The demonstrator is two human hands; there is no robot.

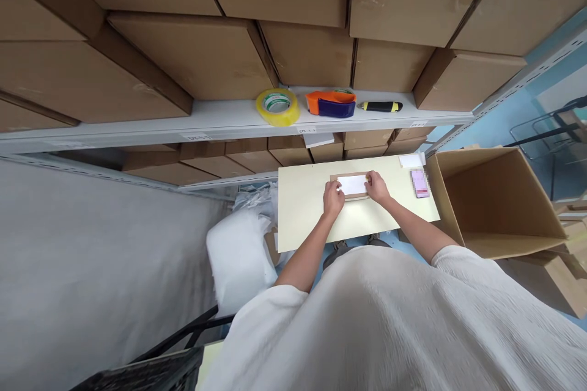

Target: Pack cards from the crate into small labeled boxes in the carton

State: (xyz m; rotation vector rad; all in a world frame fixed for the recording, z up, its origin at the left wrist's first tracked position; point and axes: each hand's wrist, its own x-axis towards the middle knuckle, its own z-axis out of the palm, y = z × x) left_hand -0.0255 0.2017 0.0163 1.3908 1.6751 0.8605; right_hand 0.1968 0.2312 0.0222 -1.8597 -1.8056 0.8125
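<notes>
A small flat cardboard box (356, 196) lies on the pale yellow table (302, 195) in front of me. On top of it is a white paper slip (352, 184). At the slip's left end, my left hand (334, 199) has its fingers bent and pressed together on the edge. My right hand (376, 187) pinches the opposite end, with its thumb and fingertips over the slip's right edge. Both hands also rest close against the box. Whether the slip is stuck to the cardboard cannot be made out.
On the shelf edge (229, 119) are a tape roll (277, 106), an orange and blue tape dispenser (331, 104) and a yellow-black utility knife (381, 107). A phone (419, 183) lies on the table's right. Right of it stands a large open carton (499, 201); white wrapping material (241, 256) is left.
</notes>
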